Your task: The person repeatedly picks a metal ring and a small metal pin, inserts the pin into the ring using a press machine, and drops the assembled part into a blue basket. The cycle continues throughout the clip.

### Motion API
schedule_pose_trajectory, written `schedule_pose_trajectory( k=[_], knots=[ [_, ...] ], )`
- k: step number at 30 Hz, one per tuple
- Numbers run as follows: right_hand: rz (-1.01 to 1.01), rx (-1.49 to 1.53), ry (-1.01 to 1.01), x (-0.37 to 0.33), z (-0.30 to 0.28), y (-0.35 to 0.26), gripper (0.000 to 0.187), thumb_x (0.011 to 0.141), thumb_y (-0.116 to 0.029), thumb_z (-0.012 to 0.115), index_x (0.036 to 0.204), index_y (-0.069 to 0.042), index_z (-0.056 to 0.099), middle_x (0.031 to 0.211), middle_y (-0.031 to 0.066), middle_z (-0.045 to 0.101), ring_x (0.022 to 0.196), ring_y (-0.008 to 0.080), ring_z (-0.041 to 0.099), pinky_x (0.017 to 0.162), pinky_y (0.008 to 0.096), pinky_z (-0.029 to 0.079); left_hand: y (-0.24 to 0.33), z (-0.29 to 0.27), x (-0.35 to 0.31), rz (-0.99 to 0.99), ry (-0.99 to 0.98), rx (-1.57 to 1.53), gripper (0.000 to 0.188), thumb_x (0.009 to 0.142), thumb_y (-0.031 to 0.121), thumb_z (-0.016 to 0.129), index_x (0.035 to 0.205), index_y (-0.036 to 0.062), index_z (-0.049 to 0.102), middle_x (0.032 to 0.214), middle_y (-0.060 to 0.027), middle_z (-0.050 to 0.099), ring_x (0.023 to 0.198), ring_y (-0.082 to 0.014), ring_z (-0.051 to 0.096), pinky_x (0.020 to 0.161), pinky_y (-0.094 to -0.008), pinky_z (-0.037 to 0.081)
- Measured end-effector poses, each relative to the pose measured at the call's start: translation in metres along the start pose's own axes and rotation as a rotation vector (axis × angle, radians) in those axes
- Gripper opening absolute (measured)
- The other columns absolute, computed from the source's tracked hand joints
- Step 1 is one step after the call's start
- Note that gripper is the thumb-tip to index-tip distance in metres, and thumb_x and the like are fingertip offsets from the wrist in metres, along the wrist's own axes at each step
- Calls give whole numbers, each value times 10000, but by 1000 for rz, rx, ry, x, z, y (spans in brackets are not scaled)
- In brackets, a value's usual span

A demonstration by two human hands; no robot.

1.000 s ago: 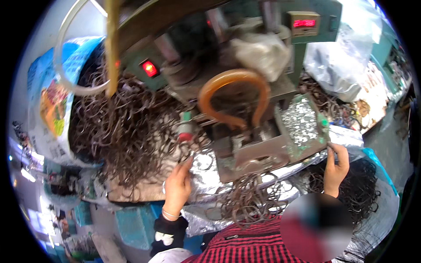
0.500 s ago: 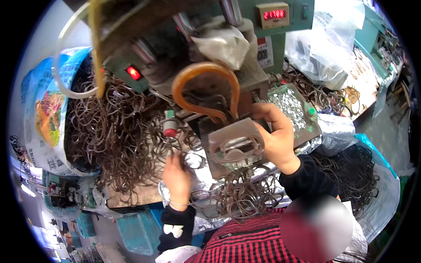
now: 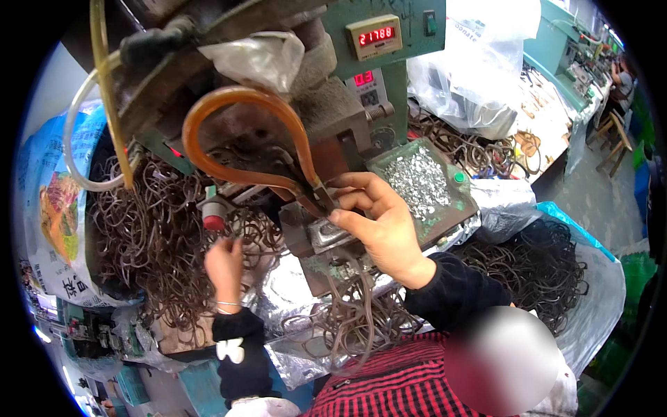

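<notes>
Right hand [image 3: 381,229] has moved from the green button [image 3: 459,178] to the metal fixture [image 3: 330,236] beside the orange tube [image 3: 303,142]. Left hand [image 3: 224,270], half curled, is at brown strips [image 3: 149,226] heaped on the counter [image 3: 182,338]. Whether either grip pinches anything I cannot tell.

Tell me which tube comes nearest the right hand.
The thick orange looped tube: its lower end is by the right hand; the white tube and yellow tube hang farther left.
</notes>
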State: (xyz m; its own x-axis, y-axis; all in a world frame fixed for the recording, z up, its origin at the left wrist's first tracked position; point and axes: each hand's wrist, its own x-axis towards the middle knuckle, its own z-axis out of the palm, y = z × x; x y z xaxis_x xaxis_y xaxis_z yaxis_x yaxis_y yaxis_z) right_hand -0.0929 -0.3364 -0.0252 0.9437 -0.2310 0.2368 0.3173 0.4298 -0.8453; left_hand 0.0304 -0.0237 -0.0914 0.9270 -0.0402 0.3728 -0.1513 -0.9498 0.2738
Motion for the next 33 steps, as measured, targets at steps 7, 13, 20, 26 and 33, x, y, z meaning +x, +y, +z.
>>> schedule_pose_trajectory(
  k=[7, 13, 20, 26, 33],
  knots=[
    [-75, -116, 56, -32, 7, -17, 552, 746, 128, 420, 1284, 43, 508, 1218, 104, 561, 1088, 189, 574, 967, 297, 450, 17, -76, 13, -303, -285, -778, 144, 926, 165, 671, 883, 28, 671, 672, -17, 650, 541, -66, 538, 470, -211, 364],
    [-173, -488, -61, -7, -19, -13, 453, 836, 98, 476, 1276, 23, 554, 1155, 116, 651, 1083, 192, 617, 979, 314, 463, 22, -23, -17, -183, -224, -432, 238, 921, 220, 685, 885, -12, 722, 697, -70, 700, 571, -143, 649, 520, -262, 456],
    [-133, -593, 169, -19, -71, 1, 359, 866, 54, 553, 1218, 10, 610, 1139, 64, 656, 1067, 149, 591, 971, 289, 450, -7, 29, -14, 0, -140, 217, 293, 816, 300, 740, 810, 7, 735, 758, -222, 672, 729, -417, 647, 634, -462, 519],
    [-89, -492, 200, -17, -107, 0, 296, 905, 48, 556, 1186, -5, 630, 1064, 16, 664, 981, 92, 586, 902, 237, 445, 12, -108, 30, -359, -391, -904, 96, 908, 169, 682, 872, 82, 662, 772, -29, 667, 557, -53, 545, 460, -194, 388],
    [-154, -681, 226, -16, -110, 23, 235, 901, 23, 576, 1120, 12, 662, 1007, 47, 689, 928, 112, 619, 866, 259, 474, -26, -103, 29, -446, -627, -959, 170, 928, 54, 607, 1096, 80, 593, 803, -11, 669, 536, -40, 507, 430, -172, 357]
  ],
)
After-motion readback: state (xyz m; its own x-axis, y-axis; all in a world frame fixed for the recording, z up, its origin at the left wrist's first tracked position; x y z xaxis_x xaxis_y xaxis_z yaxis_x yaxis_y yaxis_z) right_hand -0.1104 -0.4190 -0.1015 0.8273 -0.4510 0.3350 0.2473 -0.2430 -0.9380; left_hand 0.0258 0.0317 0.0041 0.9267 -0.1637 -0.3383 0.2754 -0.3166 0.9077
